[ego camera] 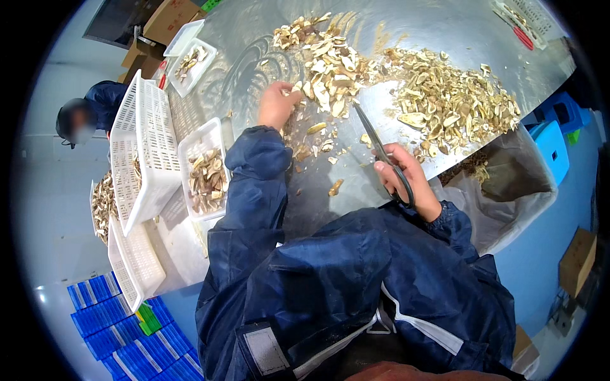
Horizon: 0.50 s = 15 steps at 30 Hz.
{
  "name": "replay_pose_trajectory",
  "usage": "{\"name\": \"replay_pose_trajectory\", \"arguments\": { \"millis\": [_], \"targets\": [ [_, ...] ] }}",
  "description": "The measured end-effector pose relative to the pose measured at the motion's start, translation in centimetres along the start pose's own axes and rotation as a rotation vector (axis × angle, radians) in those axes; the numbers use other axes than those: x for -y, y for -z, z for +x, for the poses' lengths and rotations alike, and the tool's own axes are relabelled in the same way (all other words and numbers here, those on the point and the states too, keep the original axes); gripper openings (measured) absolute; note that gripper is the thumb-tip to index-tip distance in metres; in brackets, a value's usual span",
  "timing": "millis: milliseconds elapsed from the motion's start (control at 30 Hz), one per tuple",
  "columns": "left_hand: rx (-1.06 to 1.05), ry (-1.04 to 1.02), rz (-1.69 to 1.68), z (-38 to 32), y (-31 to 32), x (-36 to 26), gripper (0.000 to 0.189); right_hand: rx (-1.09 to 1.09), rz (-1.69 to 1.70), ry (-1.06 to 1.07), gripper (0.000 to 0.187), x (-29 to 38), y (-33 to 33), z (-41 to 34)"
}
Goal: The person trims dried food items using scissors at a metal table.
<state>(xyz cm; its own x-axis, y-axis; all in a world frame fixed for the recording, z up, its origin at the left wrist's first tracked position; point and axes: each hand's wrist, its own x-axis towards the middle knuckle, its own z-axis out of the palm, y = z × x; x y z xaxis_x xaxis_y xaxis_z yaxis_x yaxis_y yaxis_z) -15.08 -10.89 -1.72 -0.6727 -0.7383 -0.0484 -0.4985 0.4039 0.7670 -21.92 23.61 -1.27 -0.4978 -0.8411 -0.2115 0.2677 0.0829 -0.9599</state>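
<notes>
Dried mushroom slices lie on a metal table in a near pile (333, 71) and a larger pile (448, 95) to the right. At the near pile's left edge, my left hand (279, 105) has its thumb and fingertips close together by a pale slice; whether it grips the slice cannot be told. My right hand (405, 176) holds black-handled scissors (374, 135), their tip pointing at the near pile. Between my hands, loose slices and crumbs are scattered, one brown piece (335, 187) nearer to me. A white tray (185, 162) of slices stands left of my left sleeve.
White perforated baskets (155, 176) stand at the left, beyond the tray. A small white tray (193, 83) and red-handled scissors (162, 76) are at the upper left. A lined bin (519, 209) adjoins the table's right edge. Another person (102, 102) is at far left.
</notes>
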Motion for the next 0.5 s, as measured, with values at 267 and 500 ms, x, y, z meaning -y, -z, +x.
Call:
{"name": "replay_pose_trajectory", "arguments": {
  "millis": [267, 500],
  "targets": [
    [0.106, 0.216, -0.333, -3.0, 2.6, 0.5, 0.018, 0.035, 0.025, -0.042, 0.026, 0.9, 0.1, -0.2],
    [0.238, 0.309, -0.639, -4.0, 5.8, 1.5, 0.02, 0.054, 0.03, -0.036, 0.025, 1.1, -0.1, -0.2]
  ]
}}
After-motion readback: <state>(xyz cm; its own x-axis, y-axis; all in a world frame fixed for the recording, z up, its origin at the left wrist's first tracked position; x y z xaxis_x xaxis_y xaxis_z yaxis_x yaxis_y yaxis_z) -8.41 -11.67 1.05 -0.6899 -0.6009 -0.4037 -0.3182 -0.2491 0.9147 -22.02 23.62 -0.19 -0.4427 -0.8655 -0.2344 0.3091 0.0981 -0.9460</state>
